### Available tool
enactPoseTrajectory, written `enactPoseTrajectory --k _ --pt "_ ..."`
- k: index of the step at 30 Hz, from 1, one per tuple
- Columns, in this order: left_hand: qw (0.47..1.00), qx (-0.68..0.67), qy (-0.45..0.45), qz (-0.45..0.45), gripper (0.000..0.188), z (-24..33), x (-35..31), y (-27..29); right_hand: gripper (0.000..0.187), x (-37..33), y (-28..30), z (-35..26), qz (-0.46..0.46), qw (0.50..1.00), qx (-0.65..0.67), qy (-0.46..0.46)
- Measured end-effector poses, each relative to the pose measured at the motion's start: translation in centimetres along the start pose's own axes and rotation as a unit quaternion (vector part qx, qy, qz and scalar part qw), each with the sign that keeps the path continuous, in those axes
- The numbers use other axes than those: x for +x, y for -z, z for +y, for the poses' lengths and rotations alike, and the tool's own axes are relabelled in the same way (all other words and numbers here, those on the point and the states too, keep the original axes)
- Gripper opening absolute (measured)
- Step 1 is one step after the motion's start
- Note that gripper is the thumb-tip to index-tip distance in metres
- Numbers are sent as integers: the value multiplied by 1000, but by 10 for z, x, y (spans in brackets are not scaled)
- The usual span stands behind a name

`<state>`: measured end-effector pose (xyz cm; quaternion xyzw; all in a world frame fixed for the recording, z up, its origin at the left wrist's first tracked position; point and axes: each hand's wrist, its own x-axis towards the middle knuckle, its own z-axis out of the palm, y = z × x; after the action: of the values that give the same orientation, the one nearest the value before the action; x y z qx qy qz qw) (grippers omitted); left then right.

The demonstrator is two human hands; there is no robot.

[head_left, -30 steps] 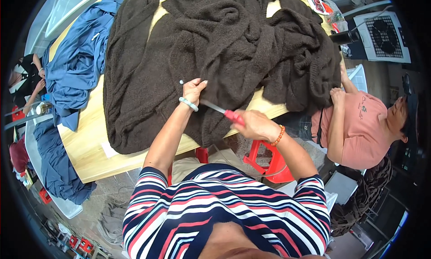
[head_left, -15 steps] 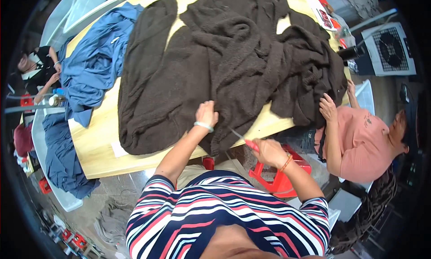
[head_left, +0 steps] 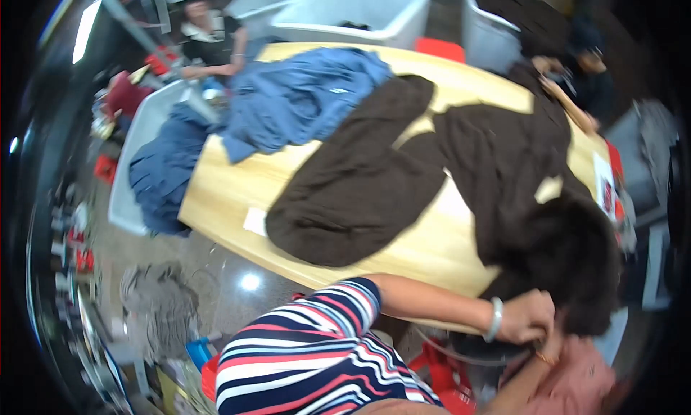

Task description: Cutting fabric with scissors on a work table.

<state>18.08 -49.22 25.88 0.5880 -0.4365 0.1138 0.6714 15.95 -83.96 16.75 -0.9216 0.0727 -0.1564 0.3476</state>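
Note:
Both my hands are together at the lower right, by the table's near right edge. My left hand (head_left: 529, 317), with a pale bangle on its wrist, is closed in a fist; what it grips is hidden. Just beside it is my right hand (head_left: 557, 340), partly covered and smeared, so its fingers and anything in them do not show. A dark brown fleecy cloth (head_left: 576, 253) bunches up against my hands, blurred by motion. It adjoins a flatter brown garment (head_left: 497, 149) stretching to the far side. Another long brown piece (head_left: 353, 206) lies flat in the middle.
The wooden table (head_left: 227, 210) carries a blue cloth heap (head_left: 306, 91) at the far left. Pale bins (head_left: 353, 19) stand beyond it. A co-worker in pink (head_left: 568, 375) is close at the lower right, near a red stool (head_left: 446, 386). Another person (head_left: 586, 73) works at the far right.
My view and body have turned to the right. My left hand has left the flat garment and met my right. The red-handled blade that my right hand held no longer shows.

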Motion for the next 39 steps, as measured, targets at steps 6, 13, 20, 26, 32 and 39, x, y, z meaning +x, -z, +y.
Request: enactPoseTrajectory --k 6,13,20,26,32,39 --pt "974 218 59 11 18 -107 -68 -5 55 36 -22 -103 33 986 34 -160" --pt "797 488 331 -129 116 -219 -96 92 53 -58 -86 -119 -53 985 60 -150" --pt "700 506 460 -207 74 -201 -72 163 50 -60 -112 -145 -159 970 -102 -154" --pt "793 421 390 -203 46 -148 -124 236 56 -69 -108 -157 -138 975 -123 -122" --pt "829 224 484 -169 49 53 -117 305 54 -76 -118 -171 -104 987 -94 -76" --pt "662 182 726 -42 31 120 -274 363 51 -54 -175 -187 -237 961 -98 -103"
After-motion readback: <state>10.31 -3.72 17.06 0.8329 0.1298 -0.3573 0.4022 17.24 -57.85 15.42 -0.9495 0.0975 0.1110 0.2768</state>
